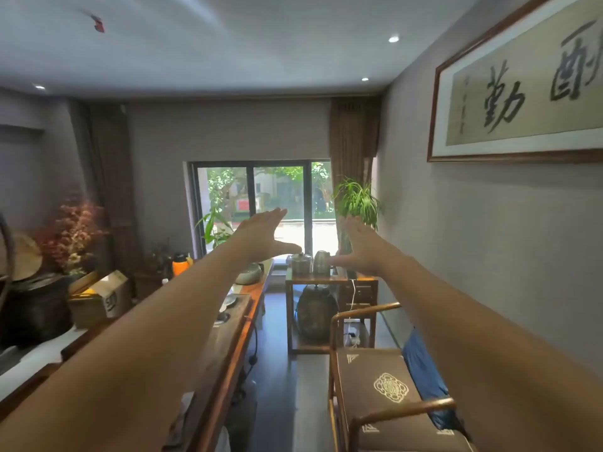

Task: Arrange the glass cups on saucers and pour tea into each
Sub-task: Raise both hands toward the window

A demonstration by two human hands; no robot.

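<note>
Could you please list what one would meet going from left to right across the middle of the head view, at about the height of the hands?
Red-leaved plant → orange flask → left hand → metal canister → metal kettle → right hand.

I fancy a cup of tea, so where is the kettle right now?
In the head view, the metal kettle stands on the small wooden side table below the window, just right of a lidded metal pot.
</note>
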